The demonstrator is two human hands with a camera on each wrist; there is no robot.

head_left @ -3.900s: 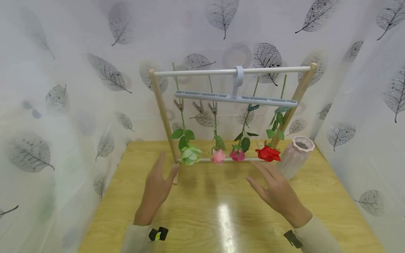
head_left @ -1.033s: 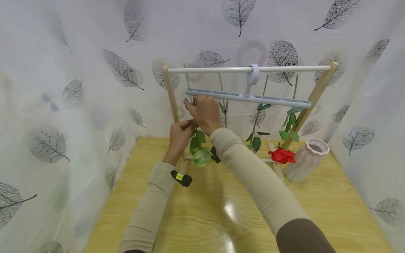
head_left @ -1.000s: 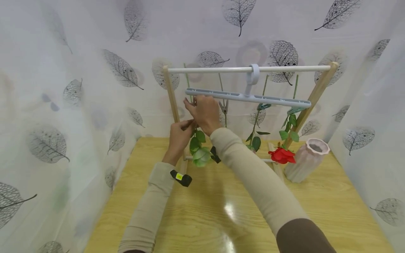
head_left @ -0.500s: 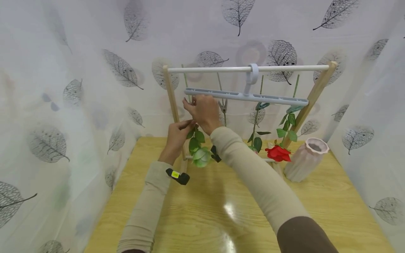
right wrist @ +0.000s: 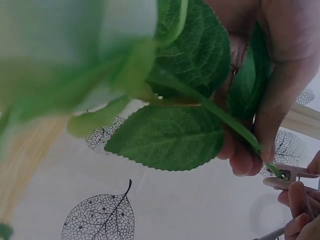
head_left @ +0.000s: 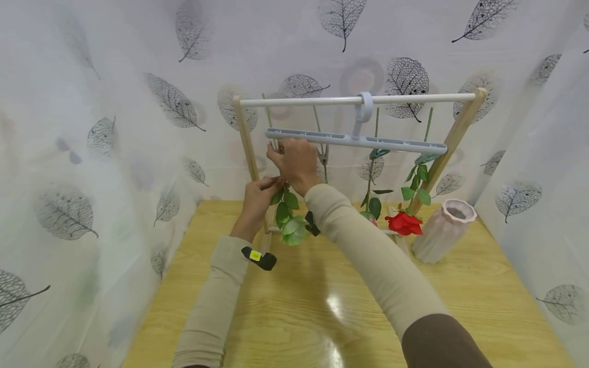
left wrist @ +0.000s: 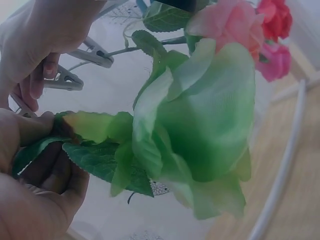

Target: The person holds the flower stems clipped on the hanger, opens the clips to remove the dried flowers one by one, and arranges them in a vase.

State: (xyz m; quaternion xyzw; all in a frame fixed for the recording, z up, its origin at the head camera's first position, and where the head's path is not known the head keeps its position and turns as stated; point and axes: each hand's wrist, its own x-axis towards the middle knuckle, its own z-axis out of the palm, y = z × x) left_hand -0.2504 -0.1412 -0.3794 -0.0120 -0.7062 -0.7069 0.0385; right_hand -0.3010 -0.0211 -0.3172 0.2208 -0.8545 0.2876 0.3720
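The fingers of the left hand (head_left: 257,197) pinch the stem (right wrist: 235,125) of the green rose (head_left: 293,231) just above its leaves (right wrist: 170,137), thumb on one side and the other fingers curled behind. The fingers of the right hand (head_left: 298,161), a little higher, squeeze the pale clip (right wrist: 280,182) that the stem runs up to; whether the clip grips the stem or has let it go, I cannot tell. The green rose hangs head down below both hands, near the left post (head_left: 245,138) of the rack.

Above the knuckles of the right hand lies the left part of the grey hanger (head_left: 395,143), whose hook loops over the white top rail (head_left: 299,101). Further along the hanger come a grey clip (head_left: 323,154) and two teal clips (head_left: 378,153). The red rose (head_left: 404,223) hangs head down at the right end, by the right post (head_left: 451,148). The left wrist view shows a pink rose (left wrist: 227,25) and a magenta rose (left wrist: 274,62) beyond the green one; in the head view the right sleeve (head_left: 368,255) hides most of them.

Beside the red rose a ribbed, pale pink vase (head_left: 444,232) stands on the wooden tabletop (head_left: 294,306). A whitish curtain (head_left: 124,168) printed with skeleton leaves surrounds it all.
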